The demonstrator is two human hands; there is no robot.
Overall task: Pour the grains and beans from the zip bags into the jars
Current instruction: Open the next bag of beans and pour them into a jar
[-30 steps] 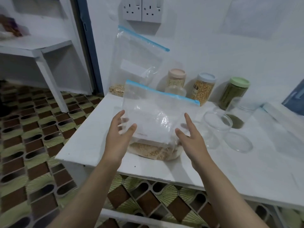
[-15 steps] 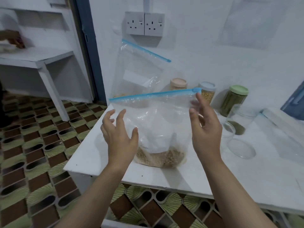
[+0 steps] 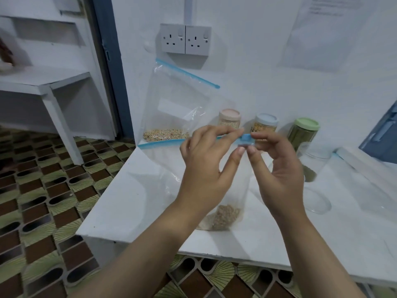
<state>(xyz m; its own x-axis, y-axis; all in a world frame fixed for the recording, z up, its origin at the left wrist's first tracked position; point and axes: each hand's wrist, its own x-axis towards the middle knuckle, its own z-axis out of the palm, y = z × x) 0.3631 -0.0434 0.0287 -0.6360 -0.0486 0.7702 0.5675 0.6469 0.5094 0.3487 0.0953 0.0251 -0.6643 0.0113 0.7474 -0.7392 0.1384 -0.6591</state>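
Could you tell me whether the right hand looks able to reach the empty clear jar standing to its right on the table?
Probably yes: the clear jar stands just beside the right hand with nothing between, though that hand now pinches the zip bag slider.

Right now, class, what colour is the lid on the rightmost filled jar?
Green lid, head view.

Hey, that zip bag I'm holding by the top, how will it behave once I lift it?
The near zip bag is probably floppy: thin, wrinkled film. Likely bottom-heavy, grains pooled low. It may swing from both hands' pinch at the blue strip.
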